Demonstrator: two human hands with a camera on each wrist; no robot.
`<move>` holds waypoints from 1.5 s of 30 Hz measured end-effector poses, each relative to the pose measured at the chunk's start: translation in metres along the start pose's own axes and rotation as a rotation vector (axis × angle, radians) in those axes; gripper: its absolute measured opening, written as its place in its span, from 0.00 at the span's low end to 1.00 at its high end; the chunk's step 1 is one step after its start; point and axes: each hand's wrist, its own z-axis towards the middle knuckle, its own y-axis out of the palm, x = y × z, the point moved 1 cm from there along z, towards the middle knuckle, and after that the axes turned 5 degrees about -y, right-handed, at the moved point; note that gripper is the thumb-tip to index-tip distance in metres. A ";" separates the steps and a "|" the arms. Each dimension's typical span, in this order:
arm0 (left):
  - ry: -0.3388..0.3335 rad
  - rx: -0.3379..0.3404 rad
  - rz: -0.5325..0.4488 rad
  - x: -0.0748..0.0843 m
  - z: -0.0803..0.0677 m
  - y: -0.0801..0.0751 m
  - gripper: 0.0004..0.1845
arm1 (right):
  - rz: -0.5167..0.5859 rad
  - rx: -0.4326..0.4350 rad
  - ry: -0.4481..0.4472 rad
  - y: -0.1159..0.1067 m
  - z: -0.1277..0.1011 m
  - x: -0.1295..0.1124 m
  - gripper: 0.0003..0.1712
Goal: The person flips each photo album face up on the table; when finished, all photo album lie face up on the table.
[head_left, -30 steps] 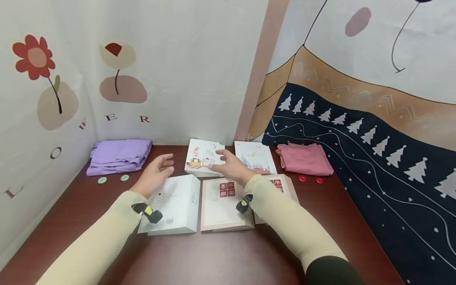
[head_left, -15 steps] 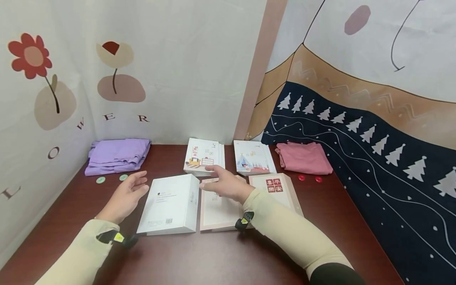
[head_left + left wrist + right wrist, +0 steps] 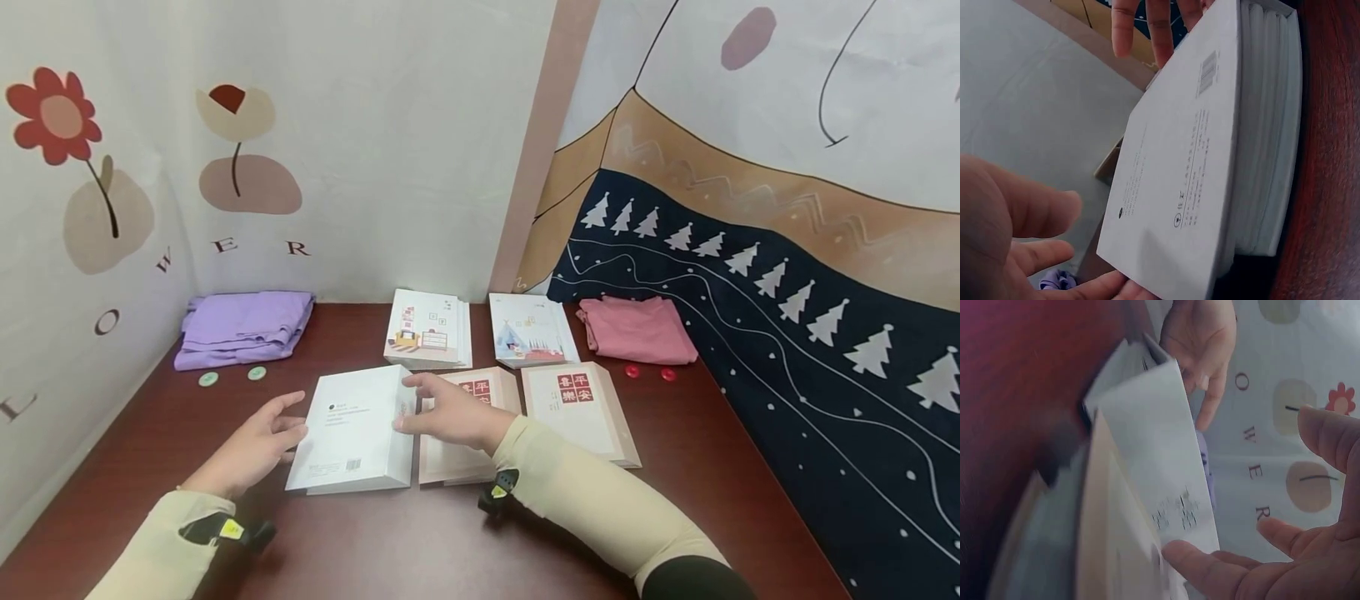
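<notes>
A thick white book [image 3: 345, 433] lies back cover up at the front left, its barcode and printed lines showing in the left wrist view. My left hand [image 3: 247, 446] is at its left edge, fingertips right at the cover and the thumb [image 3: 1044, 209] held apart. From the other side, my right hand [image 3: 457, 412] reaches to the spine with thumb and fingers spread, over part of a pink-edged book [image 3: 450, 467] with red square characters. A matching pink-edged book [image 3: 573, 425] lies further right.
Behind stand two piles of illustrated booklets, one left [image 3: 420, 325] and one right [image 3: 528, 333]. Folded purple cloth [image 3: 243, 329] with two green buttons [image 3: 207, 379] is at the back left; folded pink cloth [image 3: 637, 331] with two red buttons [image 3: 632, 372] is at the back right.
My right hand has come down and left from above the back booklets to the white book's spine. My left hand has drawn back from over that book to its left edge.
</notes>
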 end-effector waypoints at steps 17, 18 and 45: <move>-0.034 -0.144 -0.194 -0.007 -0.001 0.005 0.44 | 0.152 0.066 0.054 0.037 -0.005 -0.006 0.46; -0.037 -0.144 -0.198 -0.007 -0.001 0.005 0.45 | 0.153 0.068 0.055 0.038 -0.005 -0.007 0.45; 0.131 -0.052 -0.214 0.027 -0.022 0.000 0.43 | 0.218 0.009 0.004 0.033 -0.009 -0.009 0.46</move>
